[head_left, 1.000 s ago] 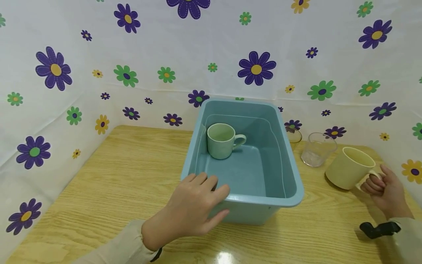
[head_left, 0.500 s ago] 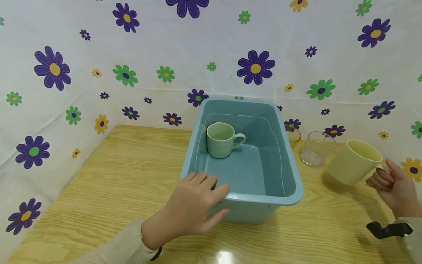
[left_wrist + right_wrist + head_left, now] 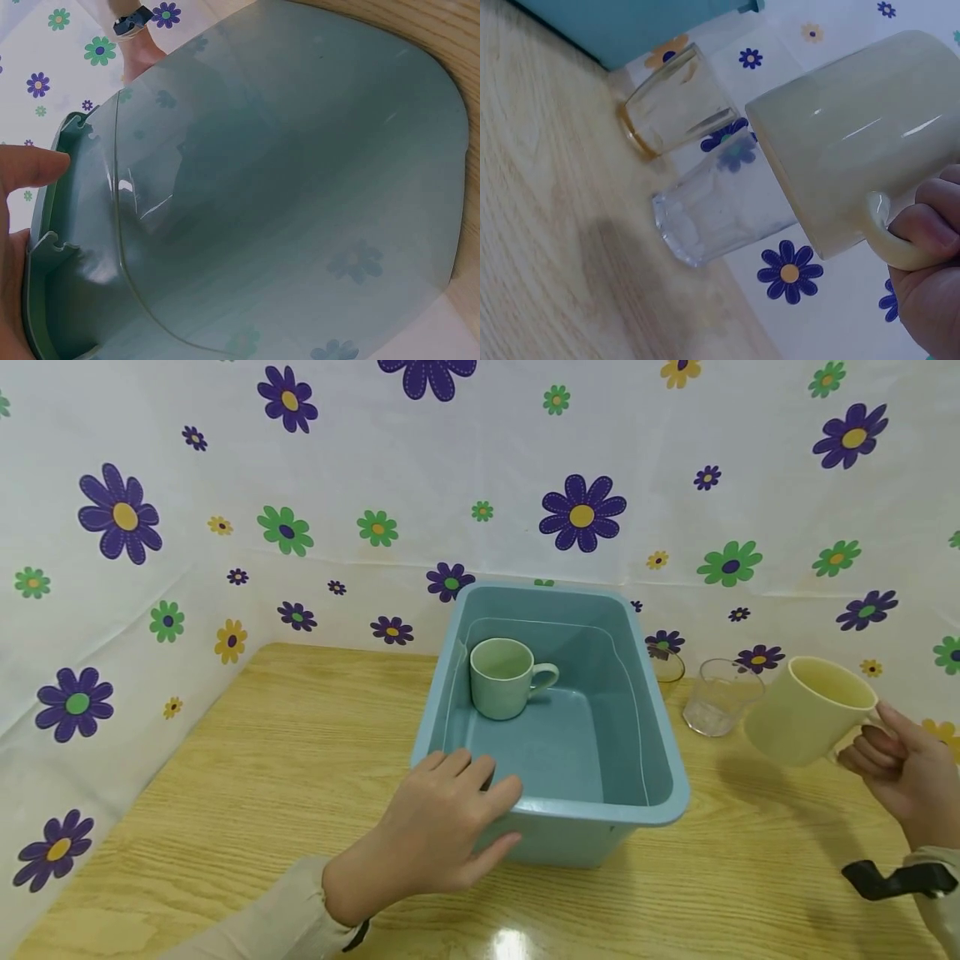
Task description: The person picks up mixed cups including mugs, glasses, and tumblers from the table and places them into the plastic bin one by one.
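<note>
My left hand [image 3: 431,831] grips the near rim of a light-blue plastic tub [image 3: 577,813], fingers hooked over the edge and thumb outside. In the left wrist view the thumb [image 3: 34,166] shows beside the rim, and the tub's wall fills most of the picture. My right hand [image 3: 903,772] holds a pale yellow mug [image 3: 798,718] by its handle, raised off the table and tilted, to the tub's right. The right wrist view shows fingers curled through the handle [image 3: 900,251]. Inside the tub, at its left side, stands a pale green mug [image 3: 498,689], handle pointing right.
A clear glass [image 3: 711,714] stands on the wooden table [image 3: 300,735] between the tub and the yellow mug. Behind it, an amber-tinted glass [image 3: 676,105] is partly hidden by the tub in the head view. A flower-printed cloth [image 3: 337,460] hangs behind and at the sides.
My right hand has lifted the yellow mug off the table, moving up and slightly right. The left hand, the tub and the green mug keep their places.
</note>
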`<state>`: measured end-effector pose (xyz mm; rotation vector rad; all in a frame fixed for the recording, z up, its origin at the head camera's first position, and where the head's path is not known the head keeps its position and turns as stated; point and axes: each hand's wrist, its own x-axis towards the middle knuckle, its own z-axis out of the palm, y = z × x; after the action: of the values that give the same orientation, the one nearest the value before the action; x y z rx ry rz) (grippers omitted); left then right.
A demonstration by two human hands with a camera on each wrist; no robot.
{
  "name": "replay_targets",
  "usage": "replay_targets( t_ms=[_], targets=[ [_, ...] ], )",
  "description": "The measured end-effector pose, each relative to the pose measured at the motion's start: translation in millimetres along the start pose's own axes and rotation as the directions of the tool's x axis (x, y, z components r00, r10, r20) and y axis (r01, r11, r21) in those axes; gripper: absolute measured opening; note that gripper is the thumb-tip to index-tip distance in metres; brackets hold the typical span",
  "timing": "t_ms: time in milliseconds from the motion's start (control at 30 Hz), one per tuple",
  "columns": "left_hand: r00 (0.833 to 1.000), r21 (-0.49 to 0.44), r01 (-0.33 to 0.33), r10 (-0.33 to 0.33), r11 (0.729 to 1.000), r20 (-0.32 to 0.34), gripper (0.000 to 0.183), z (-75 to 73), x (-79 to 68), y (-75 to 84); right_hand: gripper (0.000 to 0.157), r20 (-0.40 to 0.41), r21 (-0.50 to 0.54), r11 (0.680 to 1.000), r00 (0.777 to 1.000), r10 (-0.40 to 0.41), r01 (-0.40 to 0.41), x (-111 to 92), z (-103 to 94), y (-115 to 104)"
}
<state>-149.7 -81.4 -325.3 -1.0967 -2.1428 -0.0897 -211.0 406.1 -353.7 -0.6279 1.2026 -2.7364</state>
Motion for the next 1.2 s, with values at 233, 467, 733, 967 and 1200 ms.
replay_targets(
  t_ms=[233, 467, 733, 967, 1200],
  targets=[
    [1.0, 0.004, -0.001, 0.001, 1.0, 0.0, 0.033, 0.4, -0.8, -0.3, 0.045, 0.021, -0.08, 0.997, 1.0, 0.001, 0.0, 6.8, 11.6, -5.4],
    [1.0, 0.004, -0.001, 0.001, 1.0, 0.006, 0.034, 0.9, -1.4, 0.0, 0.049, 0.033, -0.12, 0.993, 0.999, 0.006, -0.002, 12.5, 17.8, -13.4],
    [1.0, 0.003, -0.002, 0.002, 1.0, 0.005, 0.033, 0.9, -1.3, 0.0, 0.048, 0.135, -0.008, 1.0, 0.991, 0.025, -0.024, 20.7, 20.3, -21.6],
    [1.0, -0.008, 0.0, 0.0, 1.0, 0.008, 0.033, 0.9, -1.1, -0.5, 0.05, 0.222, 0.153, 0.987, 0.975, 0.006, -0.041, 28.2, 23.5, -25.4],
    [1.0, -0.007, -0.001, 0.001, 1.0, 0.008, 0.033, 0.8, -1.6, -0.9, 0.05, 0.288, 0.185, 0.979, 0.957, 0.026, -0.082, 35.5, 25.5, -30.1]
  ],
)
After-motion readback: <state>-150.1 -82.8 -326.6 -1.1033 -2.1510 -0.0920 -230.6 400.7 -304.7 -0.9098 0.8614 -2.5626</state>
